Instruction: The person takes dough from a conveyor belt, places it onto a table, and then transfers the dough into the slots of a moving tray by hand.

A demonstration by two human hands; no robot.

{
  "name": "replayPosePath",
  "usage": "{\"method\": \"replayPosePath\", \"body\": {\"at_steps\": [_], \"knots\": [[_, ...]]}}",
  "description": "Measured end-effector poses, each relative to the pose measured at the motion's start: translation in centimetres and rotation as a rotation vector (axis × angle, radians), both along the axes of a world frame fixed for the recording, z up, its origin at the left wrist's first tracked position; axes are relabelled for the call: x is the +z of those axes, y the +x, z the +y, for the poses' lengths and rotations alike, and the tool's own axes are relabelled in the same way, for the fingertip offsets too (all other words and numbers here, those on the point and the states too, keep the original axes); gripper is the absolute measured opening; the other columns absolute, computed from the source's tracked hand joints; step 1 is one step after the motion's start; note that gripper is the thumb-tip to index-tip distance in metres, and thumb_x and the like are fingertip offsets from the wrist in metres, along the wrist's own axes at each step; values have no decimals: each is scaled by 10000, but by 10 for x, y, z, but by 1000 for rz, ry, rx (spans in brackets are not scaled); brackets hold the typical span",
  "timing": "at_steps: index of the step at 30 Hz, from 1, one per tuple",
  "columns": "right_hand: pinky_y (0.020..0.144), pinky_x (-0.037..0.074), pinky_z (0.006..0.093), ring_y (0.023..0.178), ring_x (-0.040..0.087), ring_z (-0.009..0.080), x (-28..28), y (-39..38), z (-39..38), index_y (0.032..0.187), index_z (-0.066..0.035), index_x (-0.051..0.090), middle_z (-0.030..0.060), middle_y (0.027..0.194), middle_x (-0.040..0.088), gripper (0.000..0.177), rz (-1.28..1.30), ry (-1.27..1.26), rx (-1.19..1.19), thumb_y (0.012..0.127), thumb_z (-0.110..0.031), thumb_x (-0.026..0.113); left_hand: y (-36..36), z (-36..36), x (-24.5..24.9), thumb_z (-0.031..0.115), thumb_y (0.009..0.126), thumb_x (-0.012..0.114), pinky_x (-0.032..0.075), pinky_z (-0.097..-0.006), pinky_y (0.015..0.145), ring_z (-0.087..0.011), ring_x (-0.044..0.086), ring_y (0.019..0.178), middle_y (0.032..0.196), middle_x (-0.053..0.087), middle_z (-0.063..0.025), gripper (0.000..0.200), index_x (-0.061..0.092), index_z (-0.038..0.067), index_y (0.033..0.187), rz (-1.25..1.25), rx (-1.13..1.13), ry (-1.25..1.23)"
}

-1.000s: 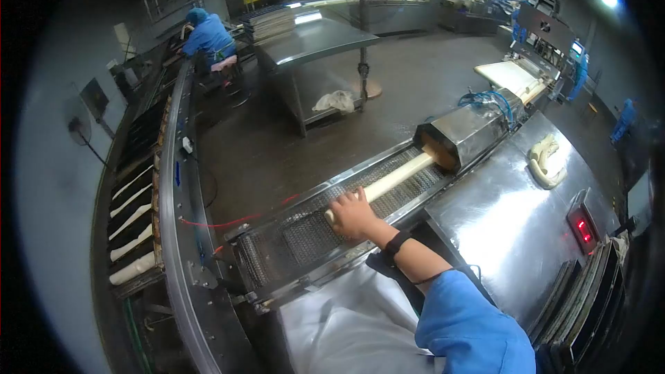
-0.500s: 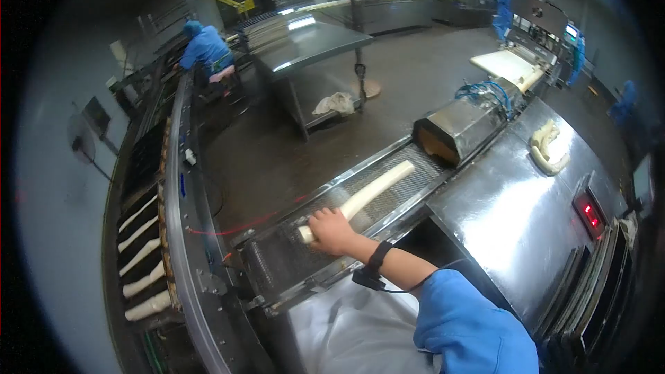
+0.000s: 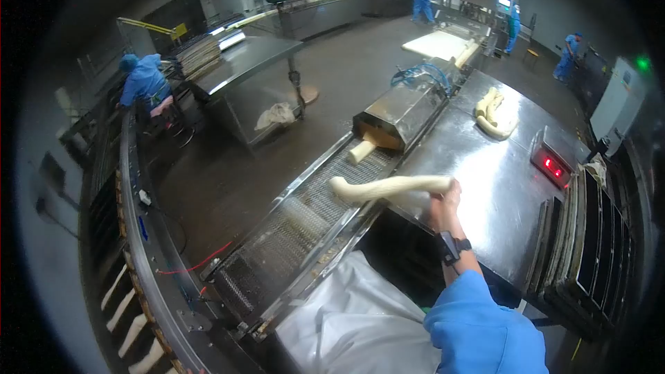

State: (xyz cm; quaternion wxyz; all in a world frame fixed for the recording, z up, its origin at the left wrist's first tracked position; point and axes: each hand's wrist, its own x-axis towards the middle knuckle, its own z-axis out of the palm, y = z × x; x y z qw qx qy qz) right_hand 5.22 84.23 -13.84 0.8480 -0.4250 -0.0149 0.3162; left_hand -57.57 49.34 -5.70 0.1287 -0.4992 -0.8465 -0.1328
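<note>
My right hand (image 3: pixel 445 209), with a dark band on its wrist, grips one end of a long pale dough strip (image 3: pixel 391 188). The strip stretches left from the hand, raised over the mesh conveyor (image 3: pixel 291 230) and the near edge of the steel table (image 3: pixel 493 235). Another dough piece (image 3: pixel 361 152) comes out of the metal housing (image 3: pixel 398 116) onto the mesh. Curled dough (image 3: pixel 493 114) lies on the steel table. My left hand does not show.
A scale with red digits (image 3: pixel 552 160) stands on the table at the right, beside stacked dark trays (image 3: pixel 589 256). Dough strips (image 3: pixel 131 332) lie in trays on the left line. A person in blue (image 3: pixel 147 86) bends at the far left; other people are farther back.
My right hand has lifted the dough strip off the mesh conveyor and moved it right. Another dough piece has appeared at the housing's opening. The view has turned right.
</note>
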Motion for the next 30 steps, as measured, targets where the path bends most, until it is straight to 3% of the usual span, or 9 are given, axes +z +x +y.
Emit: {"method": "replayPosePath", "body": {"at_steps": [3,7,9,11,15,22,24,26,30], "knots": [[839,501,432,1008,558,282,-35,41,-68,1221,6,434,161,1148,526,412,-52,-153,-194,911,-228,573,-22,41,-21,40,855,577,336,-482,1083,-398,464,1258,1355,510,-220,331,634,15,1181,70,-163,-44],[977,446,406,1158,537,320,-48,46,-123,1281,45,426,212,1257,517,407,-505,-571,-224,903,-80,508,-27,79,-10,84,838,597,391,-478,1033,-420,492,1205,1304,526,-266,372,617,2,1200,141,-214,-233],[1052,375,444,1233,476,384,-51,44,-130,1284,39,472,236,1317,496,424,-1163,-880,-292,876,-69,505,-28,93,-2,106,846,588,410,-471,1005,-425,518,1153,1254,547,-275,395,601,-7,1224,122,-212,-214],[1101,310,481,1299,408,396,-30,30,-128,1289,15,529,244,1382,456,454,-1628,-1202,-38,881,-184,520,-30,99,0,126,862,572,431,-467,972,-408,550,1105,1209,573,-260,387,598,-15,1222,61,-145,-199],[1127,233,551,1376,338,389,-25,-3,-77,1348,-8,490,246,1443,407,516,-1802,-1095,136,928,-307,506,-23,104,9,133,869,564,440,-463,958,-397,568,1080,1202,584,-245,382,598,-17,1219,22,-52,-268],[1163,195,492,1418,283,361,-17,-75,26,1450,20,326,229,1508,331,651,-1831,-752,425,974,-409,436,-32,105,-3,143,879,554,444,-464,954,-407,568,1082,1206,585,-255,375,604,-29,1209,88,-103,-162],[1175,148,511,1446,213,381,-17,-113,48,1497,-56,275,228,1547,252,653,-1940,-791,469,961,-384,455,-39,106,-17,144,879,551,444,-467,957,-411,565,1086,1203,585,-262,374,607,-30,1206,66,-128,-87],[1174,112,550,1456,173,398,0,-150,56,1518,-127,251,227,1564,207,660,-2081,-761,562,936,-336,483,-44,109,-30,0,734,619,339,-463,1093,-381,398,1322,1426,420,-223,421,606,-51,1151,-102,77,-154],[1164,113,591,1460,170,389,17,-196,69,1520,-161,248,204,1562,225,702,-2294,-493,767,875,-193,522,-47,107,-36,-17,743,609,341,-452,1093,-388,401,1314,1422,419,-222,350,634,-65,1088,-80,21,-81]]}}
